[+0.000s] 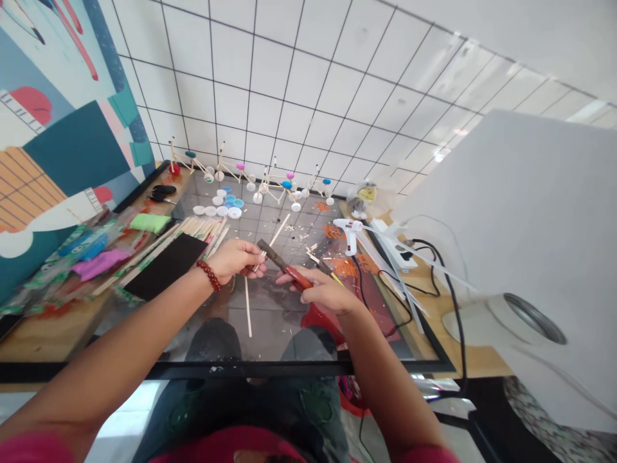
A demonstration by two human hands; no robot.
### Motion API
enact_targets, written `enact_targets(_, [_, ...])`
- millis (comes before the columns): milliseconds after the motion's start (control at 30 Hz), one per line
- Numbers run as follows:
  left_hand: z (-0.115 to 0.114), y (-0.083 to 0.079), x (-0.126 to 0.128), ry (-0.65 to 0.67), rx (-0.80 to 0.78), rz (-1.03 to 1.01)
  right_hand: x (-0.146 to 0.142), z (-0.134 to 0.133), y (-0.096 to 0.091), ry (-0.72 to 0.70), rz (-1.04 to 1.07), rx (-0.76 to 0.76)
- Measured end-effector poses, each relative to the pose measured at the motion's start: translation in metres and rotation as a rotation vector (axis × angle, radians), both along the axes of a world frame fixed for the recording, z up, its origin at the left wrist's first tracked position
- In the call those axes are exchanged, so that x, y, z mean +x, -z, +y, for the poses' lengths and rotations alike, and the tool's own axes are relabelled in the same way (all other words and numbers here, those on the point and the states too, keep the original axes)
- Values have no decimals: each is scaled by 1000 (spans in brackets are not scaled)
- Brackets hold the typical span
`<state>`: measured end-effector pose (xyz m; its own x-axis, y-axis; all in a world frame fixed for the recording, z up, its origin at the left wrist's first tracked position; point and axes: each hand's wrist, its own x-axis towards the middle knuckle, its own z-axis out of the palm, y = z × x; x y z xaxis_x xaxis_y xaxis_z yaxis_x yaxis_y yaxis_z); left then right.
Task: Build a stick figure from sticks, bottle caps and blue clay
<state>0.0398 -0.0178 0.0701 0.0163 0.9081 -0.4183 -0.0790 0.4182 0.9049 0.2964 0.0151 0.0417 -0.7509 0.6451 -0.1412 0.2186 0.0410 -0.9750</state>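
My left hand (pixel 237 258), a beaded bracelet at its wrist, pinches a thin wooden stick (pixel 280 229) that slants up and away over the table. My right hand (pixel 325 289) is closed around red-handled pliers (pixel 297 276). Their dark jaws lie across the stick right beside my left fingertips; whether they bite into it I cannot tell. Below my left hand another pale stick (pixel 248 312) lies on the glass tabletop (pixel 270 347). Small pale offcuts (pixel 301 236) are scattered just beyond my hands.
Stick-and-cap models (pixel 288 185) line the back edge, with loose bottle caps (pixel 211 211) before them. A bundle of sticks (pixel 193 229), a black sheet (pixel 166 267) and colourful clay packs (pixel 103 262) lie left. A glue gun (pixel 348 233), cables and a power strip (pixel 393 247) sit right.
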Motion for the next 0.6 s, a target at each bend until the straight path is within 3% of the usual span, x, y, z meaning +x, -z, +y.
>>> enact_targets(167, [1,7,-2,25,10,-6,-1,-2,-3,-25,-70,117])
enact_targets(300, [2,13,-1,55,36,-14,-4,-4,-2,-7,-177,372])
enact_targets(500, [1,16,9,-31,69,37,-6,-4,2,305,-402,551])
enact_targets(600, [0,14,12,-40,74,51,-8,-5,-1,204,-471,589])
